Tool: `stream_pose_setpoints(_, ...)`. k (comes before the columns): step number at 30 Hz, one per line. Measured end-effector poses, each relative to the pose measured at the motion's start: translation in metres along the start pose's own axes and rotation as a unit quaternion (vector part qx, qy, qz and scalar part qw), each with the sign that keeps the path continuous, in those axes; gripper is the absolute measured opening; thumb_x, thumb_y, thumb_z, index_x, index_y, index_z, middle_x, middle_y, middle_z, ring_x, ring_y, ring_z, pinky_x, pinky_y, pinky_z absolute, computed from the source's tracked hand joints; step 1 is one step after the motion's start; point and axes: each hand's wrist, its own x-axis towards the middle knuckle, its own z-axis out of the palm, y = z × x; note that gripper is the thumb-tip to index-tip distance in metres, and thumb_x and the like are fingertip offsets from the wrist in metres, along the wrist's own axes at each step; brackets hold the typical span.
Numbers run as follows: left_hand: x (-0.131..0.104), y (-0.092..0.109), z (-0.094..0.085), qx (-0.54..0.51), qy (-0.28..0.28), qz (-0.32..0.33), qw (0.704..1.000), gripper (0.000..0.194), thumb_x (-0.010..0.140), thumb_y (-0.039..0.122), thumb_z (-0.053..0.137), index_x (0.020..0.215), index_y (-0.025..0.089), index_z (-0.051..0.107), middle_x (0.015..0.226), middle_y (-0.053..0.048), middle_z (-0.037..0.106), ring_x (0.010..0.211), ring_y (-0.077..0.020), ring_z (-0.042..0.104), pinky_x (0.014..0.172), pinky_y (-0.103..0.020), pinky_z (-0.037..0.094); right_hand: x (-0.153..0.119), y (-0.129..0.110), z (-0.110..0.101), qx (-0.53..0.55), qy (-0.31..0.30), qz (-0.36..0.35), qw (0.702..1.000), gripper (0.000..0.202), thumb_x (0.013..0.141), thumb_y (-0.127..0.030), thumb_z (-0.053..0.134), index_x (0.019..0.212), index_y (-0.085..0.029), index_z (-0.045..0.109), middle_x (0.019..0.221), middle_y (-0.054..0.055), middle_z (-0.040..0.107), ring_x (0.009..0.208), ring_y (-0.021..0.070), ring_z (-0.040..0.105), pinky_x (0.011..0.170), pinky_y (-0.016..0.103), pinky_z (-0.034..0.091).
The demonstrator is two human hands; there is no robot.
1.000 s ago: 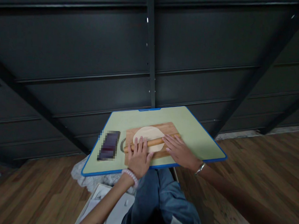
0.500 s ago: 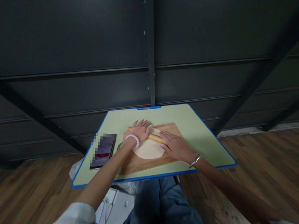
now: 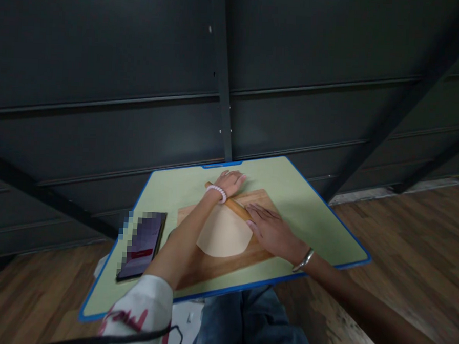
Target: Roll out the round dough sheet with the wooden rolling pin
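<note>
A wooden rolling pin (image 3: 238,209) lies slantwise across a thin, pale sheet of dough (image 3: 225,232) on a wooden cutting board (image 3: 212,270). My left hand (image 3: 230,180) rests on the pin's far left part, its fingers stretched forward past the pin and beyond the board's back edge. At the pin's near right end, my right hand (image 3: 267,226) presses down with an open palm, fingers extended. Neither hand wraps round the pin. Part of the dough's far side is hidden by the pin and hands.
The board sits on a small pale-green table (image 3: 307,232) with a blue rim. A phone (image 3: 143,247) lies left of my forearm. Behind stands a dark panelled wall (image 3: 139,136). A black cable (image 3: 128,338) crosses my left sleeve.
My left hand has moved forward and slightly right, pushing its end of the rolling pin away. The pin is now more slanted, and more dough shows. My right hand has barely moved.
</note>
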Motion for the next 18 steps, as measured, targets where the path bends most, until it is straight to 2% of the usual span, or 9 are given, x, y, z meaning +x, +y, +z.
stream_pose_setpoints(3, 0.013, 0.003, 0.001, 0.003, 0.011, 0.008, 1.0, 0.057, 0.098, 0.045, 0.011, 0.114, 0.015, 0.057, 0.124, -0.011, 0.061, 0.118, -0.0192, 0.053, 0.103, -0.032, 0.033, 0.0, -0.002, -0.001, -0.014, -0.002, 0.007, 1.0, 0.045, 0.098, -0.027, 0.031, 0.134, -0.006, 0.045, 0.136, 0.016, 0.051, 0.127, 0.0223, 0.045, 0.108, 0.038, 0.036)
stream_pose_setpoints(6, 0.023, 0.006, 0.003, 0.007, 0.006, 0.017, 1.0, 0.056, 0.098, 0.043, 0.012, 0.111, 0.016, 0.058, 0.12, -0.012, 0.063, 0.115, -0.0203, 0.055, 0.1, -0.034, 0.037, -0.001, -0.003, -0.002, -0.021, -0.005, 0.027, 0.999, 0.045, 0.097, -0.024, 0.031, 0.134, -0.002, 0.044, 0.136, 0.017, 0.051, 0.126, 0.0233, 0.047, 0.107, 0.039, 0.038)
stream_pose_setpoints(10, 0.027, 0.006, 0.008, 0.018, -0.026, 0.026, 0.999, 0.047, 0.097, 0.038, 0.02, 0.123, 0.018, 0.053, 0.134, -0.01, 0.054, 0.128, -0.0197, 0.044, 0.107, -0.037, 0.031, -0.002, -0.002, -0.002, -0.03, -0.003, 0.035, 0.999, 0.045, 0.096, -0.023, 0.032, 0.133, -0.001, 0.045, 0.134, 0.019, 0.052, 0.126, 0.0245, 0.047, 0.107, 0.04, 0.038)
stream_pose_setpoints(12, 0.021, 0.004, 0.009, 0.025, -0.049, 0.025, 0.998, 0.045, 0.094, 0.034, 0.028, 0.133, 0.019, 0.045, 0.145, -0.008, 0.042, 0.136, -0.0199, 0.032, 0.111, -0.042, 0.025, -0.003, -0.003, 0.0, -0.034, 0.005, 0.026, 0.999, 0.045, 0.096, -0.025, 0.033, 0.133, -0.003, 0.046, 0.135, 0.019, 0.051, 0.128, 0.0246, 0.044, 0.109, 0.041, 0.036)
stream_pose_setpoints(15, 0.002, -0.001, 0.006, 0.04, -0.073, 0.015, 0.996, 0.054, 0.09, 0.031, 0.035, 0.142, 0.019, 0.032, 0.153, -0.007, 0.026, 0.142, -0.0217, 0.018, 0.114, -0.05, 0.015, -0.006, -0.009, 0.002, -0.046, 0.013, 0.017, 0.999, 0.047, 0.095, -0.026, 0.037, 0.135, -0.002, 0.044, 0.138, 0.02, 0.048, 0.132, 0.0257, 0.039, 0.111, 0.042, 0.032)
stream_pose_setpoints(18, -0.028, -0.005, 0.0, 0.064, -0.068, -0.004, 0.996, 0.056, 0.091, 0.034, 0.029, 0.145, 0.02, 0.026, 0.155, -0.005, 0.021, 0.143, -0.0198, 0.011, 0.115, -0.05, 0.008, -0.008, -0.019, 0.005, -0.062, 0.024, 0.023, 0.997, 0.051, 0.095, -0.028, 0.038, 0.136, 0.003, 0.041, 0.14, 0.022, 0.044, 0.135, 0.0274, 0.034, 0.113, 0.041, 0.029)
